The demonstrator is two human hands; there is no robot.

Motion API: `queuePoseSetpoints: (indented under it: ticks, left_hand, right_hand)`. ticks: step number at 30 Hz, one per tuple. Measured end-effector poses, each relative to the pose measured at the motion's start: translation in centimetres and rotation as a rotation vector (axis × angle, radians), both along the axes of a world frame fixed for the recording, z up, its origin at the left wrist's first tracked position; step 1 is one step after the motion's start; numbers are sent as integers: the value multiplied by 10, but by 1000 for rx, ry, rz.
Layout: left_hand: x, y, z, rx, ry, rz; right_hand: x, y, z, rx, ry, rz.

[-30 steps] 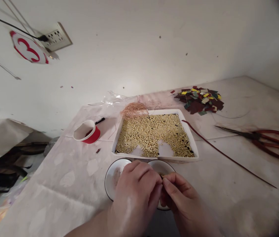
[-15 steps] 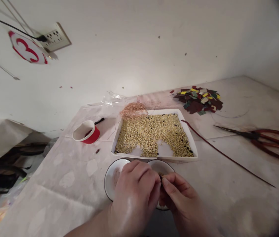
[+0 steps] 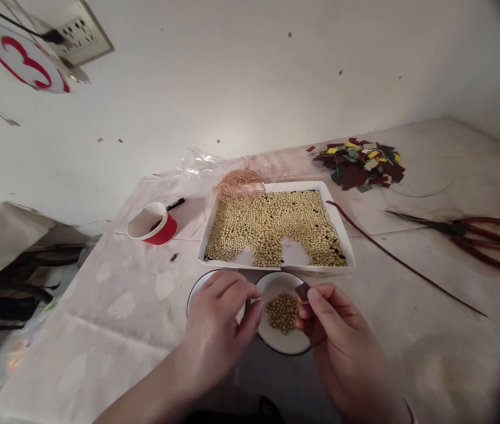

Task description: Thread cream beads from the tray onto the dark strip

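Observation:
My right hand pinches a small dark brown square piece between thumb and fingers, over the right edge of a white bowl. That bowl holds a small heap of brownish beads. My left hand hovers over a second white bowl, mostly hidden beneath it. Its thumb and index finger are close with a small gap between the tips, and nothing shows there. Just beyond the bowls lies a white tray of pale yellow beads with some black ones.
Copper-coloured wire lies on the tray's back left corner. A red and white cup and a black pen are left. At right are coloured pieces, a thin dark red strip and red-handled scissors.
My hands have moved apart, uncovering the right bowl's beads and the brown piece in my right hand. The view has tilted down slightly.

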State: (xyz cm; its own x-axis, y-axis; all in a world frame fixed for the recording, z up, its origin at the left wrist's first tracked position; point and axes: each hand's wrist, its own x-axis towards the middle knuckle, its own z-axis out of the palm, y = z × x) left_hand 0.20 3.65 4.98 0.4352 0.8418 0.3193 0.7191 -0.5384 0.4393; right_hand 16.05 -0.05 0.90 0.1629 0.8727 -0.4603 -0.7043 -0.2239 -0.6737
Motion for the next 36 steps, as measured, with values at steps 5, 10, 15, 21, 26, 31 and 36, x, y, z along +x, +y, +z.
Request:
queuePoseSetpoints:
  ticks: [5, 10, 15, 21, 26, 31, 36]
  left_hand:
    - [-11, -13, -4, 9, -40, -72]
    - [-18, -24, -3, -25, -54, -170]
    - [-22, -29, 2, -228, -163, -172]
    - [-18, -35, -3, -282, -147, -82]
    - [-22, -44, -11, -301, -187, 54]
    - [-23, -55, -14, -422, -283, 153]
    - [-31, -72, -16, -545, -403, 230]
  right_hand:
    - [7, 0, 2, 48, -37, -89]
    - [6, -10, 4, 202, -272, 97]
    - [-3, -12, 11, 293, -304, 511]
    - [-8, -12, 16, 337, -441, 517]
    - [-8, -14, 17, 362, -545, 534]
    - [-13, -14, 15, 418, -634, 538]
    - [6, -29, 18, 437, -771, 495]
